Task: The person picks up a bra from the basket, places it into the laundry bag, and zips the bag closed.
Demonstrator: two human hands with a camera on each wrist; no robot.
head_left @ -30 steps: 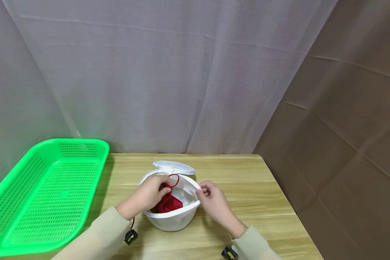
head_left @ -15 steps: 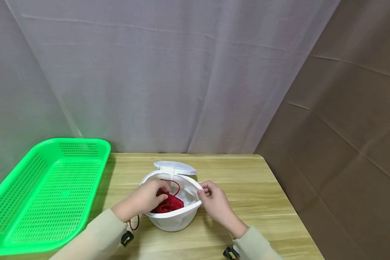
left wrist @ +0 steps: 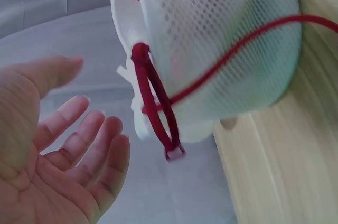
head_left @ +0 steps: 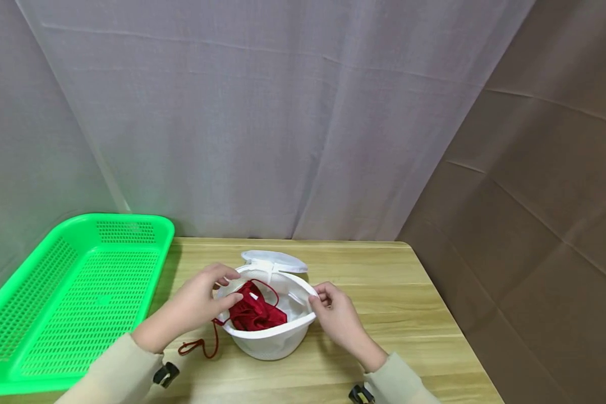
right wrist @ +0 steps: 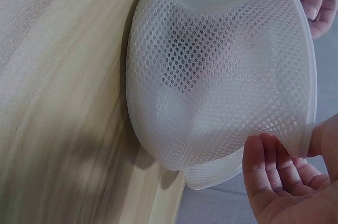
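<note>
A white mesh laundry bag (head_left: pixel 270 345) stands on the table, its round flap lid (head_left: pixel 278 261) folded back behind. Inside lies a crumpled red satin garment (head_left: pixel 260 314) with thin straps and a small white tag. One red strap (left wrist: pixel 153 97) hangs over the bag's left side, showing a small slider in the left wrist view; its cord reaches the tabletop. My left hand (head_left: pixel 199 297) hovers at the left rim, fingers spread and loosely bent, holding nothing. My right hand (head_left: pixel 335 311) pinches the right rim between thumb and fingers; the right wrist view shows its fingertips against the mesh (right wrist: pixel 211 76).
A large green plastic basket (head_left: pixel 151 286) with slotted sides stands on the left of the wooden table (head_left: pixel 373 269). Grey cloth (head_left: pixel 232 140) hangs behind the table, and brown cloth (head_left: pixel 535 224) hangs along the right.
My left hand has let go of the red garment and drawn out of the bag to the left. More of the garment shows, and a strap now trails outside. The right hand keeps its hold.
</note>
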